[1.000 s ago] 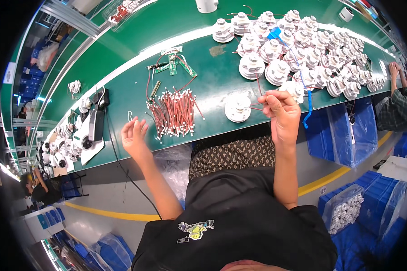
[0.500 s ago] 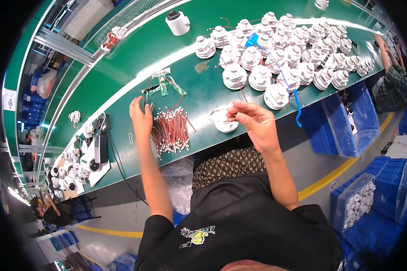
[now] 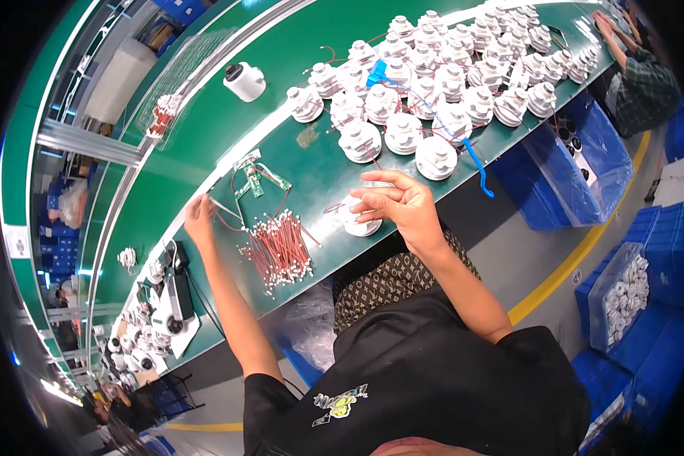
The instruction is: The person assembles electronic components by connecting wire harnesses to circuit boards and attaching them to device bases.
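My left hand is closed at the left of the green bench, fingertips pinched on a slim tool whose exact kind I cannot make out. Beside it lies a bundle of red and black wires with white connectors, and behind that several green circuit boards with wires. Over a round white camera housing at the bench's front edge hovers my right hand, fingers curved and apart, with nothing visible between them. The hand partly hides this housing.
Several white housings with wires crowd the bench's right side, a blue strap across them. A white camera stands behind. Blue bins stand below the right edge. A person in a checked shirt works at far right.
My left hand has moved left, away from the circuit boards, with the slim tool. My right hand's fingers have spread from a pinch over the white housing. The whole view has shifted.
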{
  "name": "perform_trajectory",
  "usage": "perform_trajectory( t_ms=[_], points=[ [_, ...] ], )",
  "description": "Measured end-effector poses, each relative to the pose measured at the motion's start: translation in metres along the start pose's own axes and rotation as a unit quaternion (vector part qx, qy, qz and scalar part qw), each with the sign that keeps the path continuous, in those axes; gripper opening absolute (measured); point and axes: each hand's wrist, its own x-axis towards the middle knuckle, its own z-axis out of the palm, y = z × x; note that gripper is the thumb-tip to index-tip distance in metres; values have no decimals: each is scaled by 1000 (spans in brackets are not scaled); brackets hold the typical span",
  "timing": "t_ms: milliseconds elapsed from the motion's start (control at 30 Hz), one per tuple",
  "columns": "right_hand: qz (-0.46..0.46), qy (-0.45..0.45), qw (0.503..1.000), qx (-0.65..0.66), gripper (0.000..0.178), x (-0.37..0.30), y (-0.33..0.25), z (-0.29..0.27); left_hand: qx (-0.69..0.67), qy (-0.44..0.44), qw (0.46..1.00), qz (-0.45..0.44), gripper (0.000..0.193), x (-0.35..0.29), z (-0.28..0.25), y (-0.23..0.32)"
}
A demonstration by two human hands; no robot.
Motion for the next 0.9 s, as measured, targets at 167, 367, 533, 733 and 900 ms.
perform_trajectory(
  t_ms=[167, 367, 533, 733, 900],
  points=[
    [-27, 22, 999, -7, 23, 6, 17, -11, -47, 82, 992, 86, 28, -16, -2, 32],
    [-6, 8, 998, 69, 23, 6, 12, -6, -29, 85, 994, 55, 35, -20, -14, 34],
    [-22, -17, 990, 136, 24, 2, 6, -11, -1, 89, 996, 30, 30, -29, -19, 27],
    [2, -2, 971, 237, 23, 7, 8, -22, -26, 183, 971, 151, 27, -42, -12, 57],
    [23, -20, 975, 221, 19, 5, 17, -25, -8, 190, 962, 196, 26, -54, -40, 75]
  ],
)
